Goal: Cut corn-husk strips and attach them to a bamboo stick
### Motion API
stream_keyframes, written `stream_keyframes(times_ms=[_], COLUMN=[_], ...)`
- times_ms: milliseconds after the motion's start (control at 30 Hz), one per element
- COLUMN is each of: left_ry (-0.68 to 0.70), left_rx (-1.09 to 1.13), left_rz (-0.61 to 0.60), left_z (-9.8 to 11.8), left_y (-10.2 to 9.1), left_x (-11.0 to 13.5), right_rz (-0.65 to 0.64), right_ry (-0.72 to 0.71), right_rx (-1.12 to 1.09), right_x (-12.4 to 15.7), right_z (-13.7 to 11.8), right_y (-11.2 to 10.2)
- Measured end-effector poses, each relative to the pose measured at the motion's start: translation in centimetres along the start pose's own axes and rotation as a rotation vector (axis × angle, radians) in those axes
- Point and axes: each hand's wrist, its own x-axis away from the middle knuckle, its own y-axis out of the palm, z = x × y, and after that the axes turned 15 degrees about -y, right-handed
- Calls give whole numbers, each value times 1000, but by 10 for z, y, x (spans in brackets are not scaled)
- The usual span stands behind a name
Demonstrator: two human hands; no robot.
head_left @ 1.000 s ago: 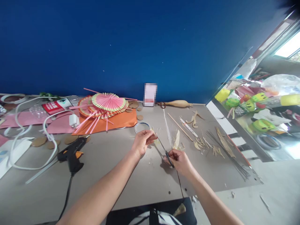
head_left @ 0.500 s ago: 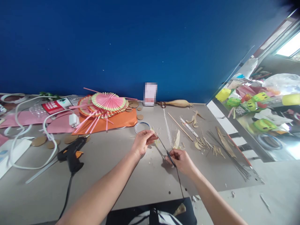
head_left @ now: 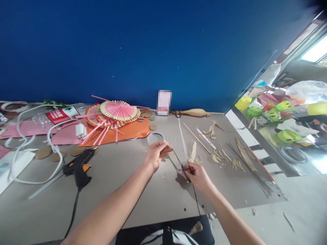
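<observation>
My left hand (head_left: 156, 154) is closed in a pinch above the table, just in front of a blue-silver ring of tape or wire (head_left: 155, 138). Between its fingertips is a small piece of pale dried husk, mostly hidden. My right hand (head_left: 195, 173) grips dark-handled scissors (head_left: 185, 172), whose thin blades point up and left toward my left fingertips. A thin brown cord (head_left: 196, 199) hangs below the right hand to the table's front edge; its upper end is hidden. Beyond that hand lies a curled husk piece (head_left: 193, 151).
Husk scraps (head_left: 227, 158), a wooden stick (head_left: 196, 137) and thin wires (head_left: 258, 177) lie at right. A black glue gun (head_left: 79, 168), white cable (head_left: 17, 149) and pink paper fans (head_left: 119, 110) occupy the left. A blue wall (head_left: 143, 51) rises behind.
The scissors have shifted very slightly up and left in my right hand. My left hand keeps its pinch in nearly the same place.
</observation>
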Motion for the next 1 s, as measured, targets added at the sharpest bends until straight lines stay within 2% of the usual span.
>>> stream_keyframes(times_ms=[333, 1000], left_ry=[-9, -2], left_rx=[7, -21], left_rz=[7, -12], left_z=[0, -1], left_y=[0, -1], left_x=[-2, -1], right_rz=[-2, -20], right_ry=[-40, -17], right_rx=[25, 81], right_x=[1, 0], right_z=[12, 5], right_y=[-2, -10])
